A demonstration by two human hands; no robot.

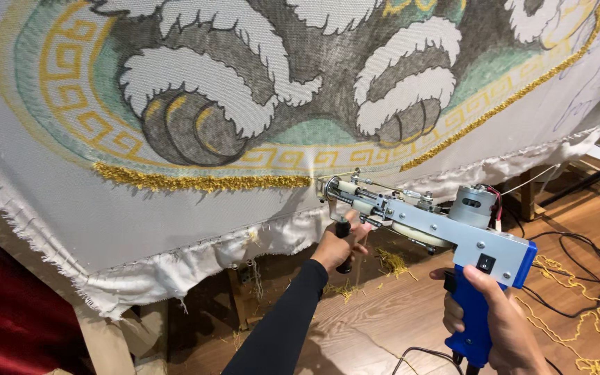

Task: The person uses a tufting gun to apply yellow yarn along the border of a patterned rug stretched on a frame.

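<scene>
Head view: the left hand (338,246) has its fingers wrapped tight round the black front knob, and the right hand (491,316) is clenched on the blue grip of the tufting gun (425,219). Its needle presses into the stretched cloth (175,208) at the end of the gold yarn line (203,182); steady, square pressure would likely keep that line even.

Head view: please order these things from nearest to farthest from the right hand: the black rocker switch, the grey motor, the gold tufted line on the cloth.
Measured from the right hand on the blue grip:
1. Black rocker switch, just above the hand on the tool body.
2. Grey motor, higher, on top of the tool.
3. Gold tufted line, far left on the stretched cloth, past the tool's tip.
</scene>
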